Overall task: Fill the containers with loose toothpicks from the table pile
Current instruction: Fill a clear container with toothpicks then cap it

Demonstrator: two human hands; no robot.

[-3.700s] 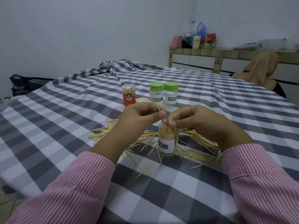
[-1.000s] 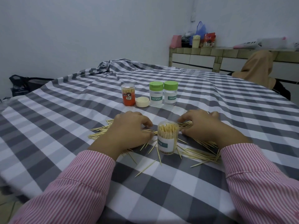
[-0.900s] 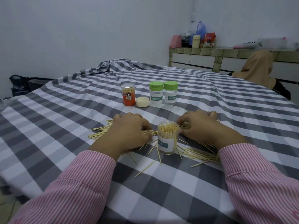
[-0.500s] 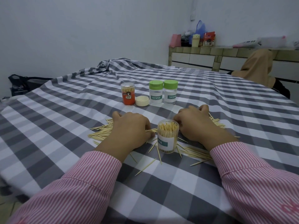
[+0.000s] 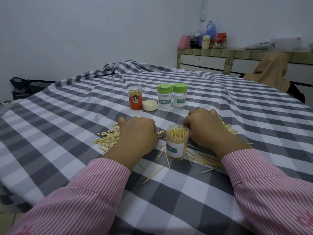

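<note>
Open container (image 5: 177, 142), lidless, stands upright between the two hands, packed with toothpicks standing on end. Left hand (image 5: 138, 135) lies knuckles-up on the toothpick pile (image 5: 108, 138), fingers curled under; whether they grip any sticks cannot be told from here. Right hand (image 5: 205, 128) likewise knuckles-up just right of the container, fingers tucked down and toward its rim; hold cannot be told.

Loose sticks fan out left of the left fingers, right of the right fingers, and under both wrists; a few strays lie nearer the body.

Beyond the fingertips: bare strip of checked tabletop (image 5: 237, 102), then a row of orange-labelled jar (image 5: 135, 97), cream lid (image 5: 150, 105) lying flat, and two green-capped containers (image 5: 172, 96) side by side, capped. Row sits apart from both hands.

Wide open cloth left, right and far side. Far-left corner of cloth is bunched.
</note>
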